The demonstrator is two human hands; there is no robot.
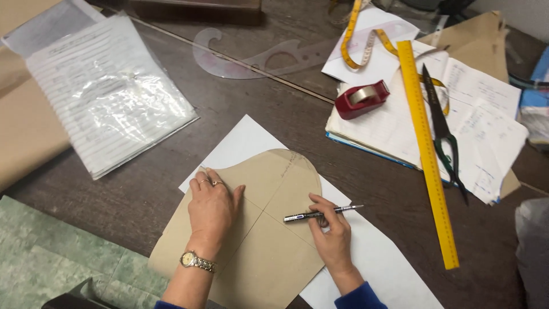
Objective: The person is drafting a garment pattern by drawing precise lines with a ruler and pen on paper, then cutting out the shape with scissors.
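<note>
From the head view, my left hand (pixel 213 207) lies flat with fingers spread, pressing the brown paper pattern (pixel 257 229) onto white paper (pixel 372 257) on the worktop (pixel 143 194), while my right hand (pixel 330 233) grips a pen (pixel 321 213) at the pattern's edge.

The left hand (pixel 213 207) is wearing two thin rings on its fingers, and a metal-banded wristwatch (pixel 193 261) with a round pale dial is sitting on that wrist. The right hand (pixel 330 234) is showing no jewellery; a dark blue sleeve (pixel 357 298) is covering its forearm.
</note>
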